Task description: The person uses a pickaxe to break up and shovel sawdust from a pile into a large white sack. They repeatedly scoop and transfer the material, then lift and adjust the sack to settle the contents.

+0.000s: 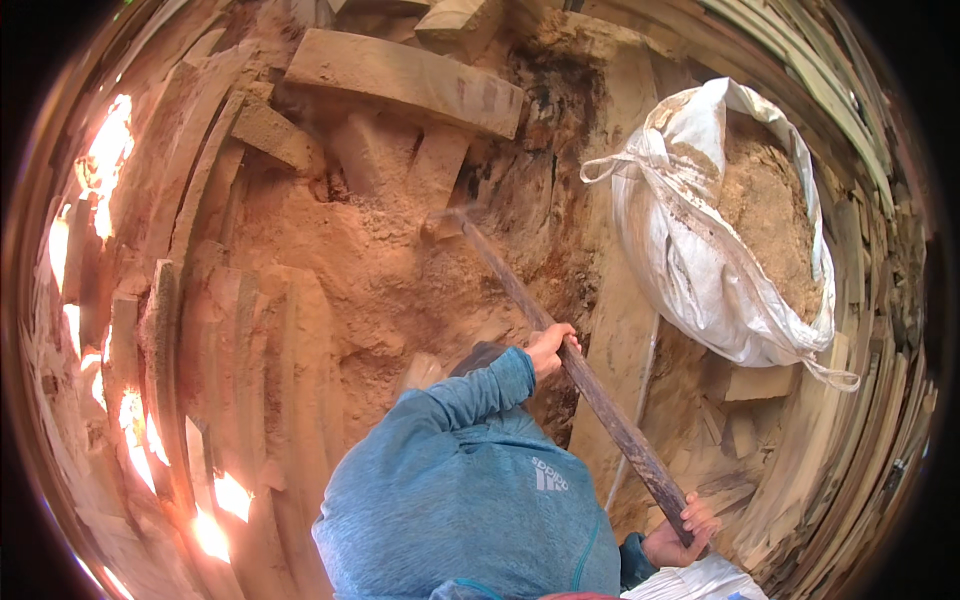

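Note:
A long wooden-handled tool [610,410] slants across the middle, from lower right to upper left. Its small crosswise head [460,212] is blurred, so I cannot tell whether it is a hoe or a rake. That head rests at or just above the brownish-orange sawdust [360,270], close to some wood offcuts. My left hand [550,350] is wrapped round the middle of the handle. Near the handle's lower end, my right hand [683,532] grips it with fingers closed. Blue sleeves cover both arms.
To the right stands an open white woven sack [660,240] filled with sawdust. A thick wooden beam [400,80] lies across the far side, with several offcuts around it. Upright planks [220,370] line the left, where bright light comes through gaps. Stacked boards [860,440] edge the right.

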The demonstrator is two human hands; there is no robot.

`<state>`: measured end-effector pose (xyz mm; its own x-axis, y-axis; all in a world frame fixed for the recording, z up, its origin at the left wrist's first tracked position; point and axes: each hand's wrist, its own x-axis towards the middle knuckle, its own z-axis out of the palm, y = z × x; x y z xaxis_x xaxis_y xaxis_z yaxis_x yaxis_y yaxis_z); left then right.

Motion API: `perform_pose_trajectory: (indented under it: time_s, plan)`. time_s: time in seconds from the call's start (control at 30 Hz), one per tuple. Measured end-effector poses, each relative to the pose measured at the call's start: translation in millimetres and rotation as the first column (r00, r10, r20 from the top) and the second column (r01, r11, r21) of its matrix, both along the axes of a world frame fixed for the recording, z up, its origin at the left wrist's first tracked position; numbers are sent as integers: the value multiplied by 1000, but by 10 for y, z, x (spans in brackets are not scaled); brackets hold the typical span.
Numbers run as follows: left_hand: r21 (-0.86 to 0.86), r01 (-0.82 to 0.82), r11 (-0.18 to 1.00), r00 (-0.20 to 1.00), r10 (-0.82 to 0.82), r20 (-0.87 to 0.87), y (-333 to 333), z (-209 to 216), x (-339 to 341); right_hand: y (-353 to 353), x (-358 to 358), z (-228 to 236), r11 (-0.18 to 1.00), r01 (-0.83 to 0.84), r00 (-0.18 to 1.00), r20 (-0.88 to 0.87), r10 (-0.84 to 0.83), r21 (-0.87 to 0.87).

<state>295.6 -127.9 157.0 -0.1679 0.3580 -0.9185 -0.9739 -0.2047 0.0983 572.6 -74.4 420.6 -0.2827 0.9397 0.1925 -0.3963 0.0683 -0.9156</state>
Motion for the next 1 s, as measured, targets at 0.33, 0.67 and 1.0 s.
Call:
perform_pose_trajectory:
  time_s: [0.33, 0.67, 1.0]
  plan:
    - [17, -84, 996, 951, 86, -297, 16, -538, -1826, -216, -1515, -1015, 973, 2, 999, 32, 5, -231]
    - [27, 82, 996, 997, -82, -11, -103, -486, 57, 229, -492, -30, 935, 113, 987, 143, -68, -336]
    - [204, 7, 979, 1000, -4, -16, -156, -88, -687, 242, -759, -199, 1000, -7, 1000, -3, 7, -24]
